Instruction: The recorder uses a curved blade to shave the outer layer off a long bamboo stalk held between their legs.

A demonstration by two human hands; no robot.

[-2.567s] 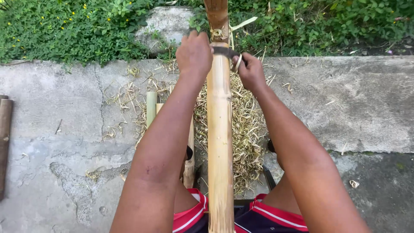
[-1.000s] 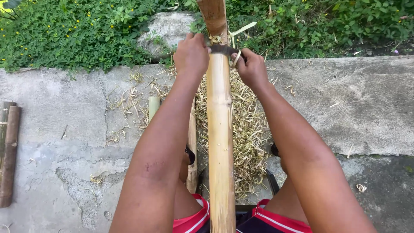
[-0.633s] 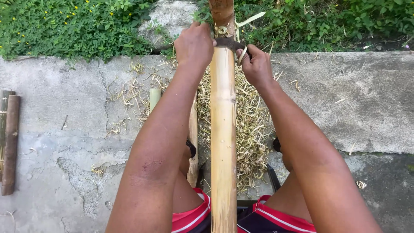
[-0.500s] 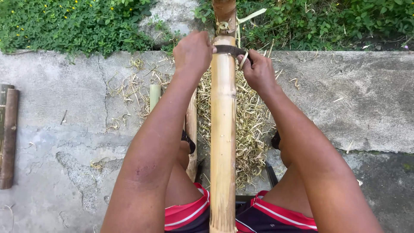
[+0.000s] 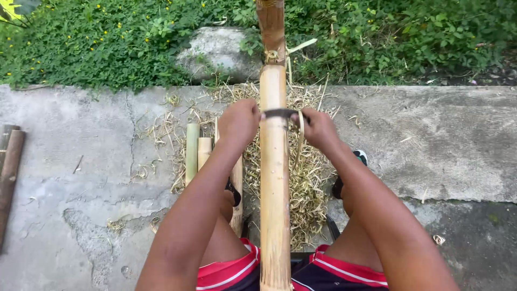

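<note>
Across the bamboo pole (image 5: 274, 183), the left hand (image 5: 238, 123) and right hand (image 5: 319, 128) grip a blade (image 5: 279, 113).

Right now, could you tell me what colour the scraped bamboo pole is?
Pale yellow-tan on the bamboo pole; brown beyond the blade. Head view.

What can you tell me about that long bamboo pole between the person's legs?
The bamboo pole is a thick, straight stem, pale yellow where its skin looks scraped away and darker brown at the far end beyond a node with curled shavings. It runs from the person's lap out over the concrete toward the greenery. A dark blade lies across it, with the left hand and right hand at either side. Straw-like shavings lie beneath it.
</note>
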